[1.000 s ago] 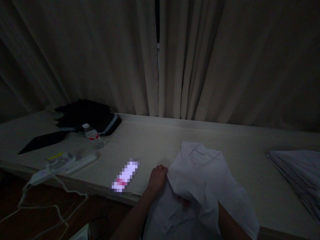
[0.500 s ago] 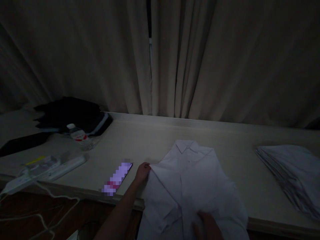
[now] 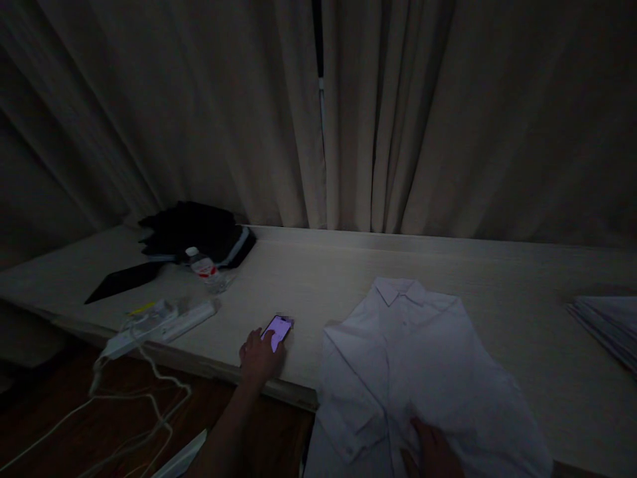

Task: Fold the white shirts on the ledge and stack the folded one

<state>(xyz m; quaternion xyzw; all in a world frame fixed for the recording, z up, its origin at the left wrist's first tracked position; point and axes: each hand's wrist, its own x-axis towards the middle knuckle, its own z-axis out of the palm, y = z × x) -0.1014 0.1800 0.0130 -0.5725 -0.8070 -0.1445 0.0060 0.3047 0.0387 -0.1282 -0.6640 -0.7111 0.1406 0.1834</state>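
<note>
A white collared shirt [image 3: 413, 358] lies spread on the pale table [image 3: 318, 279], collar away from me, its lower part hanging over the front edge. My right hand [image 3: 435, 451] rests on the shirt's lower front near the bottom of the view. My left hand [image 3: 259, 355] lies on a lit phone [image 3: 279, 326] near the table's front edge, left of the shirt, with a finger on the screen.
A white power strip [image 3: 164, 322] with cords trailing to the floor lies at the left. A water bottle [image 3: 204, 269], a dark folded garment [image 3: 199, 232] and a flat black item [image 3: 124, 282] sit behind it. Stacked white cloth [image 3: 604, 322] lies at the right. Curtains hang behind.
My left hand left the shirt's shoulder and moved left onto the phone. The shirt now lies flatter. My right hand stays low on the shirt.
</note>
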